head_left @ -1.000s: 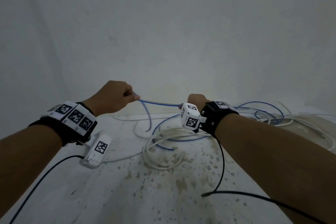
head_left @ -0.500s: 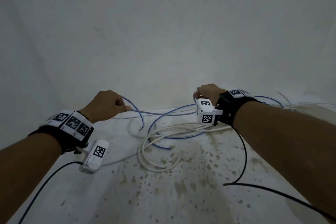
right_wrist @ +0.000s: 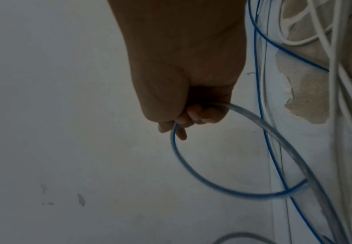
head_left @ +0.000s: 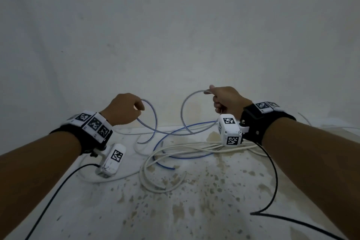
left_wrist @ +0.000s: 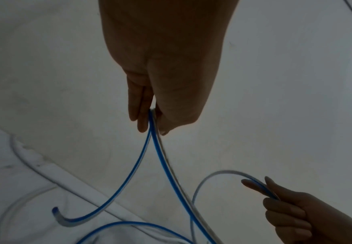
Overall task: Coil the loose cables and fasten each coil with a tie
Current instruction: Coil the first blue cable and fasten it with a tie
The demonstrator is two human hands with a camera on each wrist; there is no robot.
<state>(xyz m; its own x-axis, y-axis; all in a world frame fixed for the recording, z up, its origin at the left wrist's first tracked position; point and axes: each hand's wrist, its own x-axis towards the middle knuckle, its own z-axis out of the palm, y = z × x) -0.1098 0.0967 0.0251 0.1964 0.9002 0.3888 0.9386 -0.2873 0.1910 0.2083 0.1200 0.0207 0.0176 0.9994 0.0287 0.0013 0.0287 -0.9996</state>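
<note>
A thin blue-and-clear cable (head_left: 155,121) runs between both hands above a stained white floor. My left hand (head_left: 124,108) pinches a loop of it between thumb and fingers (left_wrist: 143,122), and two strands hang down from the pinch. My right hand (head_left: 226,99) is raised higher and grips the same cable (right_wrist: 244,193), which arcs down in a loop (head_left: 183,111). White cables (head_left: 175,150) lie tangled on the floor between and below the hands. No tie is visible.
A white wall (head_left: 175,35) rises right behind the cables. More white and blue cables (right_wrist: 327,49) trail off to the right over a patch of peeled floor coating (right_wrist: 308,102). Black wrist-camera leads (head_left: 272,181) hang from both arms.
My right hand has lifted and moved right, pulling the blue cable into a tall loop. The left hand has risen slightly, holding its loop.
</note>
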